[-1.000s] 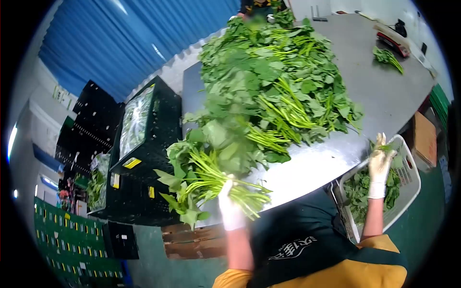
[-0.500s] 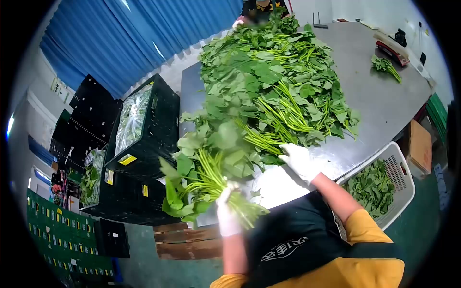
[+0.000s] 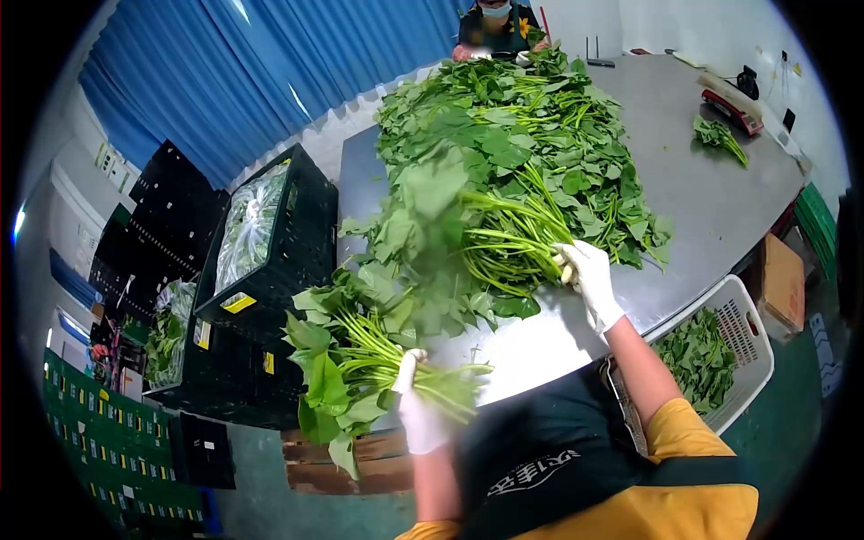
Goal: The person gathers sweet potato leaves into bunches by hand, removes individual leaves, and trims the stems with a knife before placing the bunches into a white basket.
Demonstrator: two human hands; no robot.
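My left hand (image 3: 421, 405), in a white glove, is closed round the stems of a bunch of leafy greens (image 3: 364, 351) at the table's near left edge; its leaves spread to the left and the stem ends point right. My right hand (image 3: 587, 274), also gloved, has its fingers closed on the stem ends of greens (image 3: 517, 234) at the near side of the pile. The large pile of leafy greens (image 3: 513, 135) lies on the metal table (image 3: 684, 189), stems mostly toward the right. Part of the near pile is blurred.
A masked person (image 3: 495, 31) stands at the far end. Dark crates (image 3: 306, 234) with bagged greens stand left. A white basket (image 3: 756, 337) of leaves is at the right, near a cardboard box (image 3: 781, 283). A red scale (image 3: 733, 108) and a small bunch (image 3: 720, 139) lie far right.
My right hand has moved slightly up and right and closed on stems at the pile's near side. The bunch in my left hand has shifted a little down and left. The far person shows more.
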